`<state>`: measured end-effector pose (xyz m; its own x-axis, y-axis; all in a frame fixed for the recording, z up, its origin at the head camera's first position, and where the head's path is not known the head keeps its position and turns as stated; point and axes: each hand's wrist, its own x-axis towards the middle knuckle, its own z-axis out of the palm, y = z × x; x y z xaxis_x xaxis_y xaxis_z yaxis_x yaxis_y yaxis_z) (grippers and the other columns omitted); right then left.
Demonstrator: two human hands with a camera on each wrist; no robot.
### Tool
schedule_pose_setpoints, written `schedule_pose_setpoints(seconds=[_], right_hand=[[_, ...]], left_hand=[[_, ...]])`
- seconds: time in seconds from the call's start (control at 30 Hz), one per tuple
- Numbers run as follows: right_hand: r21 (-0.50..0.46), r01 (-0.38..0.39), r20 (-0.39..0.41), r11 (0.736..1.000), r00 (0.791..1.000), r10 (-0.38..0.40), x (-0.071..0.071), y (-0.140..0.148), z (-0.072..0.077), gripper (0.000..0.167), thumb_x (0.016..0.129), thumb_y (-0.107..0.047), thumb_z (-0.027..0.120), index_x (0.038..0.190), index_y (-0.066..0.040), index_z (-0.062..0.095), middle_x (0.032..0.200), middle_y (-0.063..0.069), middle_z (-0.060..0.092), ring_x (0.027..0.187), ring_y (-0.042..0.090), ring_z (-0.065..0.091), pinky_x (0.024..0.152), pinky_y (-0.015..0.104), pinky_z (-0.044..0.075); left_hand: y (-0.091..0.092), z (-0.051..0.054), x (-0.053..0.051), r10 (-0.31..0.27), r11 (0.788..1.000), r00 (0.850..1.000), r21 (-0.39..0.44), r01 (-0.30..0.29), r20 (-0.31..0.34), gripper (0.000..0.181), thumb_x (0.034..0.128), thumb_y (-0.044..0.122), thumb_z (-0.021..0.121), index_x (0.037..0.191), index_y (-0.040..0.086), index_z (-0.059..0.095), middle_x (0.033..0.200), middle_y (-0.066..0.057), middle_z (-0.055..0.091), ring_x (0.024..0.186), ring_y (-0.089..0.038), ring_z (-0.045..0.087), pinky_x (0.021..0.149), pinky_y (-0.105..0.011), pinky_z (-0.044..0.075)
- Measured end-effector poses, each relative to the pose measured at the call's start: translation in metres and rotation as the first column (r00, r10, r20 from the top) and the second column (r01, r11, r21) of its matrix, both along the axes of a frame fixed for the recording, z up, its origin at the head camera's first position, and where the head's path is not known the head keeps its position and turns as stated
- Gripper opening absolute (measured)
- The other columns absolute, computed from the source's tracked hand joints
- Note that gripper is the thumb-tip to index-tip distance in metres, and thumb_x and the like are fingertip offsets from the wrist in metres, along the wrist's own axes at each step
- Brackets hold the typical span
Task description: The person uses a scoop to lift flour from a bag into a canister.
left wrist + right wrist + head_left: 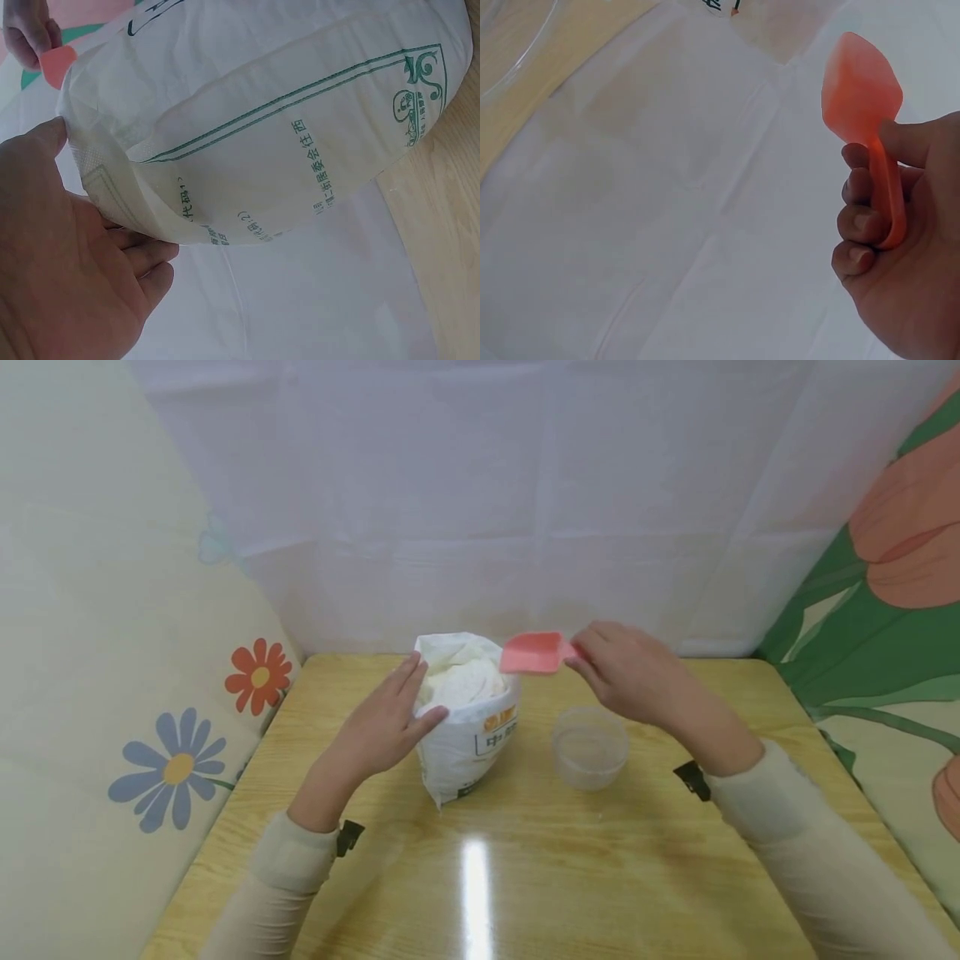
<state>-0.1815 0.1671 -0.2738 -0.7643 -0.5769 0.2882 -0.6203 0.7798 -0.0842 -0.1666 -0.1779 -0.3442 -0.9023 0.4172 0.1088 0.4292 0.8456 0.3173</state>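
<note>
A white flour bag (468,747) stands with its top wide, white flour (468,682) showing inside. My left hand (378,718) holds the bag at its left rim, the thumb at the front and the fingers along the side. In the left wrist view, the bag's printed side (285,135) fills much of the picture. My right hand (633,677) grips a pink scoop (534,653) by its handle, raised beside the bag's right rim. In the right wrist view, the fingers wrap round the scoop's handle (887,195). A clear plastic bowl (590,752) sits below the right hand.
The wooden table (555,877) carries the bag and the bowl. A white cloth (480,510) hangs behind it, and flower-patterned cloths (75,652) stand on either side. A black clip (692,781) is at the right sleeve and another clip (349,838) at the left.
</note>
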Motion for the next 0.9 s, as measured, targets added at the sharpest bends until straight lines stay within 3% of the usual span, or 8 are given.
schedule_pose_setpoints(seconds=[0.23,0.53,0.9], right_hand=[[0.035,-0.051,0.029,0.998,0.998,0.050,-0.001,-0.006,0.015,0.025,0.107,-0.023,0.052,0.110,-0.001,0.064,0.094,0.008,0.063,0.081,0.024,0.057,0.073,0.043,0.051],[0.129,-0.082,0.048,0.988,0.996,0.076,-0.006,-0.017,0.029,0.025,0.107,-0.026,0.052,0.099,-0.005,0.064,0.084,0.003,0.058,0.074,0.021,0.052,0.069,0.037,0.049],[0.207,-0.067,0.117,0.976,0.992,0.044,-0.009,-0.025,0.040,0.024,0.107,-0.029,0.052,0.102,-0.009,0.064,0.087,0.002,0.059,0.077,0.022,0.052,0.070,0.036,0.049]], left_hand=[[0.000,0.004,0.000,-0.001,1.000,1.000,-0.012,0.001,0.006,0.088,0.1037,0.064,0.034,0.162,0.001,0.013,0.170,-0.014,0.006,0.156,-0.032,0.012,0.126,-0.049,0.017],[0.002,0.006,0.000,-0.006,1.000,1.000,-0.015,0.006,0.007,0.088,0.1035,0.064,0.034,0.161,0.001,0.014,0.170,-0.014,0.006,0.156,-0.032,0.012,0.126,-0.049,0.018],[0.001,0.005,0.001,0.006,1.000,1.000,-0.028,-0.006,-0.011,0.089,0.1032,0.065,0.034,0.161,0.000,0.014,0.170,-0.016,0.007,0.155,-0.033,0.013,0.125,-0.049,0.018]])
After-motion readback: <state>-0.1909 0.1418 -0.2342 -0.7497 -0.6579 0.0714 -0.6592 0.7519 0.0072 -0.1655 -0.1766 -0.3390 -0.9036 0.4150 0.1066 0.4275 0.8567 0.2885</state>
